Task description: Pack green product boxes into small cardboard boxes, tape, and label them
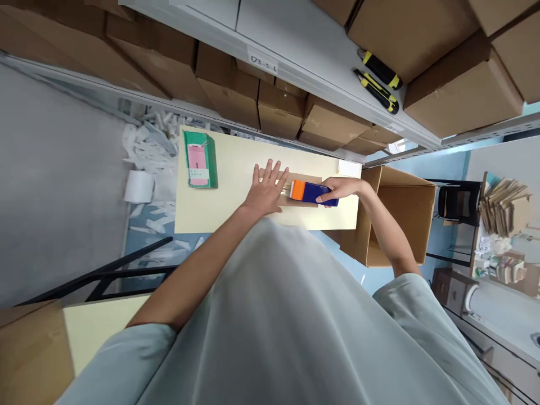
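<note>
While my left hand (264,195) lay open on the cardboard (302,176) on the table (236,169), my right grip (341,187) clasped the orange-and-blue tool (310,192) over it, apparently a bracing step, any further stroke calling for steady pressure.

The widest free place on the table (236,169) is between the green box (212,163) and my left hand (265,194); there a hand could pass from the near edge to the far one. Beyond the cardboard piece (307,175) there is also a bare strip, but the shelf (304,67) with its cartons (280,109) runs along the far edge and limits the reach on that side. To the right, my right hand (337,190) and the blue dispenser (314,193) block the way, and the white card (349,168) occupies the far corner. The open carton (392,211) stands just beside the right end. My shirt (291,281) closes the middle of the near side.
</note>
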Motion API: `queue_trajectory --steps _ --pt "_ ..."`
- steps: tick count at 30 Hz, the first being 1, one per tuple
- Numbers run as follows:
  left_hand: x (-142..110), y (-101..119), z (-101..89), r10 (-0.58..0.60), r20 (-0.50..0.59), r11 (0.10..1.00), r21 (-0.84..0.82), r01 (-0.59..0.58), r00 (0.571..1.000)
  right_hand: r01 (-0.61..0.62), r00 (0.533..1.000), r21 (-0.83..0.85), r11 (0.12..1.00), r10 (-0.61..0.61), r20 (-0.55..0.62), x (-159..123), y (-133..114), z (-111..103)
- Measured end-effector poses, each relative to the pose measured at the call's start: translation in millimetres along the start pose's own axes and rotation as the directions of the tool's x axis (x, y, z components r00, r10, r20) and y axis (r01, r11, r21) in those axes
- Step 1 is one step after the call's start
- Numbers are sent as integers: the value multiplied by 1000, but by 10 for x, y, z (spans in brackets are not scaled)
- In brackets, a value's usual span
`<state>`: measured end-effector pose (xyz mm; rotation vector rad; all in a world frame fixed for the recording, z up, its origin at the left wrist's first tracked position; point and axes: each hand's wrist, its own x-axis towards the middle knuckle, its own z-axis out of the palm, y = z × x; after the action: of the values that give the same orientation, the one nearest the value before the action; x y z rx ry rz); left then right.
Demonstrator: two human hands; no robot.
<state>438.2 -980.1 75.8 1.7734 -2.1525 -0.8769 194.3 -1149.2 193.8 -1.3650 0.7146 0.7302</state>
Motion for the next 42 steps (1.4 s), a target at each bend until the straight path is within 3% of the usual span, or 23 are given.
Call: queue_trajectory --steps 8,13,16,19,24,29,35,42 --pt "-9 32 86 -29 25 997 76 27 999 -2 1000 -47 999 2 -3 -23 47 53" --pt "-41 48 175 -47 16 994 97 45 999 -143 989 -82 986 145 27 -627 426 -178" --pt "-42 37 209 -66 5 993 99 65 998 -150 989 -21 989 150 -5 -1072 709 -335" --pt "55 44 241 -70 18 992 103 67 997 -156 987 -16 988 155 -35 -1249 919 -416" --pt "281 -15 336 -124 65 988 102 117 990 -152 983 -39 988 147 -114 -971 1157 -483" --pt "350 -147 422 -129 115 987 109 117 985 -233 956 -55 971 219 -195 -684 1336 -599" --pt "286 -262 430 -63 175 994 104 45 982 -215 973 -56 975 209 -95 -604 1424 -721" --pt "283 -210 436 -113 189 991 87 98 975 -242 970 -82 967 239 -46 -406 1486 -817"
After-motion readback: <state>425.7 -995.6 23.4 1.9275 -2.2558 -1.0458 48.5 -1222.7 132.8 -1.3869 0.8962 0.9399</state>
